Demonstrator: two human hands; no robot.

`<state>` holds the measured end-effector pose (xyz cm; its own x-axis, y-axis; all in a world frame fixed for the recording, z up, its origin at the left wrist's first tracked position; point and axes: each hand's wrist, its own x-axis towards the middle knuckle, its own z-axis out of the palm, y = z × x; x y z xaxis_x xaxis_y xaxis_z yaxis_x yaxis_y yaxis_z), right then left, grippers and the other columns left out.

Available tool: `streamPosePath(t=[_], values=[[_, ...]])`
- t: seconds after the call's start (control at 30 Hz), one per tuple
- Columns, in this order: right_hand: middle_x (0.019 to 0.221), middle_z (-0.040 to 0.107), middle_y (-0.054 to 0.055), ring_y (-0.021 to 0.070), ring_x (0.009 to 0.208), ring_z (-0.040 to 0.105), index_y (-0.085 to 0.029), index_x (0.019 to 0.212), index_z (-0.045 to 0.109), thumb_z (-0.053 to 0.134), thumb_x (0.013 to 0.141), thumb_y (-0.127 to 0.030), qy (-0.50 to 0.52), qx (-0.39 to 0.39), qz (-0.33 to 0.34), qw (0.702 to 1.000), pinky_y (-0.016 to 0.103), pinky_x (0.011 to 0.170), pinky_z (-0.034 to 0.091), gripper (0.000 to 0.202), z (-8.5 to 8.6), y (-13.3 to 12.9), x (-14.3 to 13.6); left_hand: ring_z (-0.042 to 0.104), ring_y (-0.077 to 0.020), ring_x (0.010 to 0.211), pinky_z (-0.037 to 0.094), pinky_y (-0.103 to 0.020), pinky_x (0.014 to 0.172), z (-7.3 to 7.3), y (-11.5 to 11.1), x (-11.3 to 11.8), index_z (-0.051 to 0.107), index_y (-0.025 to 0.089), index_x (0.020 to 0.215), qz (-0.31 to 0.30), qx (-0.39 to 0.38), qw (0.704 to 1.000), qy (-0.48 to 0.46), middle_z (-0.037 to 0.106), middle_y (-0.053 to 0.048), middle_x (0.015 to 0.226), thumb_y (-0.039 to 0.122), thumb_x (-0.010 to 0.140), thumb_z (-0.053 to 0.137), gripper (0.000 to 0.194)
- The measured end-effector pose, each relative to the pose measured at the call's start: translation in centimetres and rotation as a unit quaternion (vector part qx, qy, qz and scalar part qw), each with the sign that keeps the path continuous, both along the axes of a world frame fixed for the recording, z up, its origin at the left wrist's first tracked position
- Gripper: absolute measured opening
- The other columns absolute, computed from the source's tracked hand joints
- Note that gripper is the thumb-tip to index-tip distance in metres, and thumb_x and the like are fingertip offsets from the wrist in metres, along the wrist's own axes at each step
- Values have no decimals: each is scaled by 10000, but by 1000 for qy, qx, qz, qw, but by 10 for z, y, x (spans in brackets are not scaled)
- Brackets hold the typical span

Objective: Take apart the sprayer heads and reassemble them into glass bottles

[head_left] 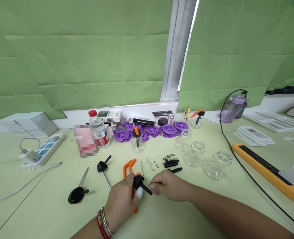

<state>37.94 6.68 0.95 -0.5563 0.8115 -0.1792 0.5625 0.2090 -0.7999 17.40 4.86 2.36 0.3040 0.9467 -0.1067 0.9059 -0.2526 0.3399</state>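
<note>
I pinch the black head (138,182) between the thumb and fingers of my left hand (122,199), over the surface (49,215), its black spout (148,190) angled toward my right. If that pinch is loose, a sideways push could twist the head or knock it free. My right hand (170,186) sits just right of the head, fingertips drawn together; I cannot tell whether they pinch something small, which could slip away unseen. Just beyond the head, orange levers (130,163) and metal pins (142,168) could shift if I brush them. Beyond and right of it, tiny brass pieces (156,165) and springs (171,155) might scatter under a careless sweep. Well right of the head, the nearest clear bottle (212,170) could be bumped.
</note>
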Motion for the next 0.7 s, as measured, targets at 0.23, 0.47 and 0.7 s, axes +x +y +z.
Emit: streamPosePath(t=[0.23, 0.47, 0.7], values=[[623, 588, 0, 64, 474, 443, -145, 695, 572, 556, 783, -452, 187, -221, -61, 955, 197, 472, 357, 320, -13, -2, -6, 601, -212, 762, 388, -280, 612, -2, 1, -1, 528, 191, 1002, 12, 15, 999, -51, 627, -72, 865, 268, 821, 414, 227], [532, 528, -50, 47, 383, 402, -167, 687, 490, 648, 672, -507, 224, -268, -135, 927, 178, 379, 311, 375, -15, -9, -14, 588, -212, 756, 415, -292, 636, -6, -1, 0, 534, 188, 985, -17, 5, 996, -82, 621, -72, 874, 264, 805, 442, 216], [527, 509, -53, 50, 393, 372, -177, 688, 477, 611, 710, -461, 216, -251, -141, 933, 181, 389, 280, 314, -21, -18, -17, 572, -203, 767, 441, -307, 684, -8, -3, 1, 536, 190, 1003, -46, 7, 988, -146, 598, -73, 884, 218, 797, 443, 228]])
